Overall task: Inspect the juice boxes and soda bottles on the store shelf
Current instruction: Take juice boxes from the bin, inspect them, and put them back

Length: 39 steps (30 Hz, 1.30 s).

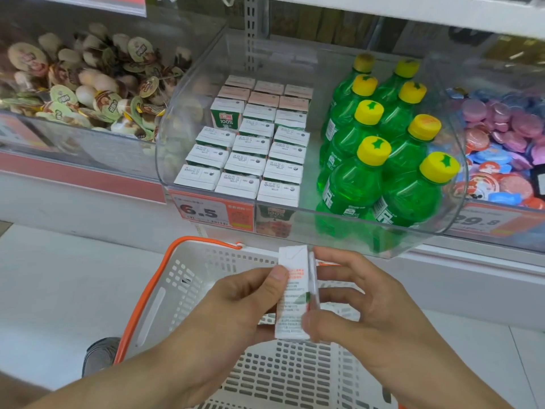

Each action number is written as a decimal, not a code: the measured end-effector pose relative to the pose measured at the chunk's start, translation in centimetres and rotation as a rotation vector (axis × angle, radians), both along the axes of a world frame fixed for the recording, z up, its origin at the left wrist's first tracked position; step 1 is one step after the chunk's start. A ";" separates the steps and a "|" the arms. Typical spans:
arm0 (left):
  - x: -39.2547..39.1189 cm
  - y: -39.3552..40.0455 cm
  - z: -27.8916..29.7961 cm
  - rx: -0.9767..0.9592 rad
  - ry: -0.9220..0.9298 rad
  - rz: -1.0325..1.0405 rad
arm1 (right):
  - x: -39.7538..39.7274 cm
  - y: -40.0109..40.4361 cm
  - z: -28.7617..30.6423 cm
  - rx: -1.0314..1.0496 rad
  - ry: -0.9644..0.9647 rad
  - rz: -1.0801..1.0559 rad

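Below the clear plastic shelf bin's (295, 231) front edge, I see left hand (236, 302) and right hand (362, 305) pinching one small white juice box (292, 293) over the white basket (188, 278).

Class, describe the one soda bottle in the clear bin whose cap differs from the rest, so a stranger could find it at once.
Find the clear plastic bin at the shelf's centre, with white juice boxes on its left and green soda bottles on its right. Follow the left row of bottles to the back. That rearmost bottle has a dull tan cap, while every other cap is bright yellow.
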<state>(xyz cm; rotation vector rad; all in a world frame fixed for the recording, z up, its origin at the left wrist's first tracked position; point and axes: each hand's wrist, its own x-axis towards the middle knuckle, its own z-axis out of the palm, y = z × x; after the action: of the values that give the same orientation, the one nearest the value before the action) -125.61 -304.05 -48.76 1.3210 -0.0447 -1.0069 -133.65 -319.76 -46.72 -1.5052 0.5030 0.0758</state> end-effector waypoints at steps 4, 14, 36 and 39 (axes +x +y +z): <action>-0.6 0.0 -0.4 0.052 -0.032 -0.013 | -0.2 0.3 -0.1 -0.063 0.056 0.023; -0.2 0.2 0.3 -0.025 -0.027 0.057 | 0.0 0.1 -0.2 -0.160 -0.020 -0.007; 0.0 0.3 0.0 -0.035 -0.002 0.084 | -0.3 -0.2 0.4 -0.160 0.002 0.050; 0.3 0.2 0.2 -0.040 -0.011 0.151 | -0.3 -0.4 0.4 -0.150 0.003 0.065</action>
<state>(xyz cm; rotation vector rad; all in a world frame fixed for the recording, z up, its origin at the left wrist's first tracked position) -125.32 -303.83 -48.56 1.2736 0.0263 -0.8666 -133.99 -320.13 -46.36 -1.6688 0.4706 0.0925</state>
